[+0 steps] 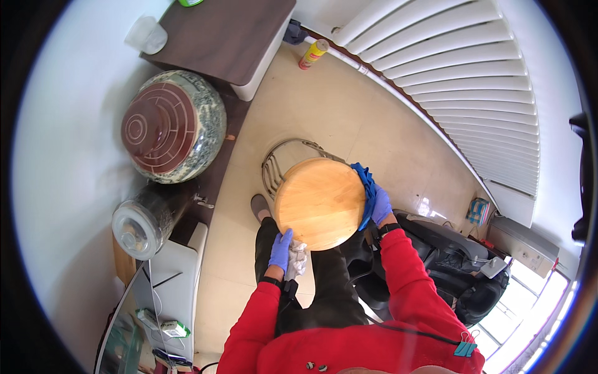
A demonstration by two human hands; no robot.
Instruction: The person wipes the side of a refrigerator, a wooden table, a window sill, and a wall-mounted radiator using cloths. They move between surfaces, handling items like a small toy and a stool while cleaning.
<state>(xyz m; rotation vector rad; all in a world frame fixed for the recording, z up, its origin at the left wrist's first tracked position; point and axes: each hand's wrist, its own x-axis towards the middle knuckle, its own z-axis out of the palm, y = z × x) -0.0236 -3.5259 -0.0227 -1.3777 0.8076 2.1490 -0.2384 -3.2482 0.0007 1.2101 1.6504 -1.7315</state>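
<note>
A round, light wooden stool seat (321, 206) is in front of my legs, with curved metal tubing (269, 174) showing beyond its far left edge. My left hand (280, 251), in a purple glove, is closed at the near left rim, its fingertips against the wood. A crumpled white rag (298, 258) hangs from it beside the seat. On the right, my gloved right hand (381, 206) grips a bunched blue cloth (367, 196) pressed along the seat's right edge. Its fingertips are partly hidden by the cloth.
A large patterned jar with a brown lid (162, 128) and a clear lidded container (137, 230) stand at left, near a dark-topped cabinet (230, 31). A yellow-red can (313, 54) stands on the floor by a white radiator (461, 75). A black chair (448, 258) is close at right.
</note>
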